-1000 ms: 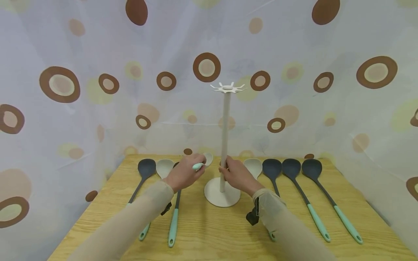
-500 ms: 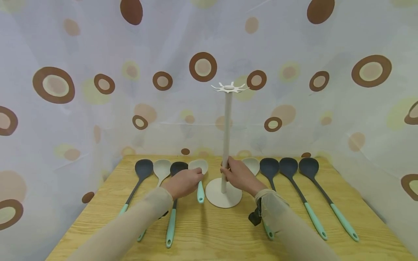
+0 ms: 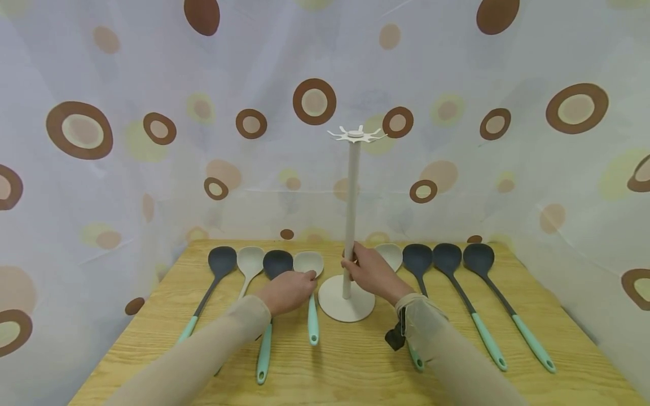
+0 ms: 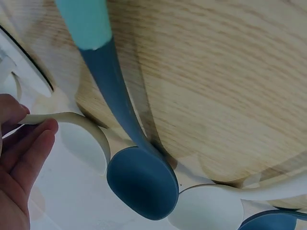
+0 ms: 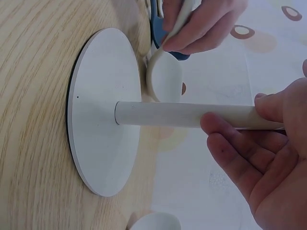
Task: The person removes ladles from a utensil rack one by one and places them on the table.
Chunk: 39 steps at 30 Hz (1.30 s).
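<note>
My left hand (image 3: 286, 293) pinches a white ladle (image 3: 308, 262) by its shaft, just below the bowl. This ladle's mint-green handle points toward me, left of a white utensil stand (image 3: 351, 208). In the left wrist view, thumb and fingertips meet on the pale neck of the ladle (image 4: 91, 136), beside a dark-bowled ladle (image 4: 144, 182). My right hand (image 3: 374, 273) holds the stand's upright pole low down, thumb on one side and fingers on the other, as the right wrist view shows. The round base (image 5: 103, 115) sits on the wooden table. Small hooks ring the stand's top.
Left of the held ladle lie a dark ladle (image 3: 277, 263), a white one (image 3: 250, 260) and another dark one (image 3: 222, 260). Right of the stand lie a white ladle (image 3: 390, 255) and three dark ones (image 3: 447, 258). A spotted curtain (image 3: 254, 67) hangs behind the wooden table (image 3: 365, 372).
My left hand has lowered the white ladle, whose handle swung from pointing up at me to down along the table. The right hand keeps its hold on the pole.
</note>
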Each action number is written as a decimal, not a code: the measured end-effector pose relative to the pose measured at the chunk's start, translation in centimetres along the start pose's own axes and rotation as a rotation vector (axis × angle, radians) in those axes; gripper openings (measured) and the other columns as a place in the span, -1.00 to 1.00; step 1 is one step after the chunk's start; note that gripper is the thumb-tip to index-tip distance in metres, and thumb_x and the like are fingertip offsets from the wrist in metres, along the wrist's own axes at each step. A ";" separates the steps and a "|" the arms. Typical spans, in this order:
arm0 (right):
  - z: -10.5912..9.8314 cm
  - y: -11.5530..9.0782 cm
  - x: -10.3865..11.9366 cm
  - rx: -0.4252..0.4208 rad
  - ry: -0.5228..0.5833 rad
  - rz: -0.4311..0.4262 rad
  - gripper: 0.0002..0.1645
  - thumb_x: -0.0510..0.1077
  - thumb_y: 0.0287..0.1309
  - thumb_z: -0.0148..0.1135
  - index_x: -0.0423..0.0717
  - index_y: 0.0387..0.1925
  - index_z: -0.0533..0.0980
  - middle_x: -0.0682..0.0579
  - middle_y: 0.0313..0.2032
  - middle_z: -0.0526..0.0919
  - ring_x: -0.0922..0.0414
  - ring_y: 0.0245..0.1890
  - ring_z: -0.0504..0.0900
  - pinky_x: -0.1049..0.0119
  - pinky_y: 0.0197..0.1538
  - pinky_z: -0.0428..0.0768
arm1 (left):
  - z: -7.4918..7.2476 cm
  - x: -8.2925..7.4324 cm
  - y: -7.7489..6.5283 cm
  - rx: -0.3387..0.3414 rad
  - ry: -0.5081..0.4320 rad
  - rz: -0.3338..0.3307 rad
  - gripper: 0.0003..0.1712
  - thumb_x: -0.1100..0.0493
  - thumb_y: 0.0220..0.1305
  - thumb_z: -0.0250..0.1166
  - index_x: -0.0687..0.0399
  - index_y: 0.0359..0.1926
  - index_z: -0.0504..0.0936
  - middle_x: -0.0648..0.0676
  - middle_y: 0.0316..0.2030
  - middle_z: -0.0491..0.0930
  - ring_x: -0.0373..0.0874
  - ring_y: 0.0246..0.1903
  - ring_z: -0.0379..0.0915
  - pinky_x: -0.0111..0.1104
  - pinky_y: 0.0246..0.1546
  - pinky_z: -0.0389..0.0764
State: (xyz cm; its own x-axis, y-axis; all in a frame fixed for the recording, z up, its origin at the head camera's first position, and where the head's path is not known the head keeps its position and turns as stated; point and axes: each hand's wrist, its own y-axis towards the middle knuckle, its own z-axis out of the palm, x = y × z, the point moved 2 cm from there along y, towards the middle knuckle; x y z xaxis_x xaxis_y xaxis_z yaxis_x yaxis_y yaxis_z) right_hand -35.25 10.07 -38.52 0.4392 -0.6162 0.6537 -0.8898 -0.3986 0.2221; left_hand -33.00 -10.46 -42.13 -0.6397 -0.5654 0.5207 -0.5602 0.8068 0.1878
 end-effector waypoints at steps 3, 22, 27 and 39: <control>-0.1 -0.2 0.0 0.003 0.006 0.001 -0.81 0.04 0.30 0.00 0.05 -0.19 0.40 0.03 -0.36 0.60 0.15 -0.44 0.61 0.29 -0.39 0.53 | 0.3 -0.4 -0.2 0.016 -0.060 -0.002 -0.97 0.19 0.14 0.27 -0.02 -0.36 0.63 -0.04 -0.34 0.47 -0.30 -0.60 0.40 -0.48 -0.58 0.47; 0.0 -0.1 0.1 0.027 0.041 0.016 -0.75 0.09 0.29 0.00 0.05 -0.13 0.39 0.02 -0.26 0.60 0.18 -0.40 0.63 0.30 -0.35 0.57 | 0.3 -1.3 -0.9 0.073 -0.120 -0.046 -0.90 0.22 0.10 0.31 -0.04 -0.31 0.62 -0.02 -0.36 0.46 -0.25 -0.60 0.40 -0.43 -0.59 0.44; -0.2 -0.3 0.1 0.034 0.045 0.019 -0.75 0.08 0.28 0.01 0.06 -0.13 0.40 0.00 -0.24 0.61 0.16 -0.41 0.62 0.29 -0.37 0.56 | 0.6 -1.6 -1.2 0.061 -0.103 -0.076 -0.89 0.19 0.12 0.30 -0.07 -0.28 0.61 -0.04 -0.35 0.45 -0.27 -0.58 0.39 -0.43 -0.58 0.46; -0.7 -0.6 -0.4 0.029 0.016 0.035 -0.72 0.10 0.25 0.07 0.13 -0.05 0.41 0.10 -0.20 0.60 0.14 -0.39 0.63 0.29 -0.39 0.52 | -2.4 0.3 -3.9 0.000 -0.582 -0.441 -0.57 -0.03 0.31 0.08 0.00 0.13 0.47 0.01 0.08 0.46 -0.10 0.08 0.40 -0.24 0.02 0.46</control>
State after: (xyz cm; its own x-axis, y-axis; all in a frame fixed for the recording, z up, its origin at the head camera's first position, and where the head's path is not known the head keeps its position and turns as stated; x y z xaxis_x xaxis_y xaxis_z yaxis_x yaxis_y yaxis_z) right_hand -34.95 11.04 -38.36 0.4054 -0.6191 0.6726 -0.9006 -0.3967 0.1777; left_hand -29.75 -13.41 -40.66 -0.5303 -0.8377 -0.1303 -0.8306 0.4826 0.2778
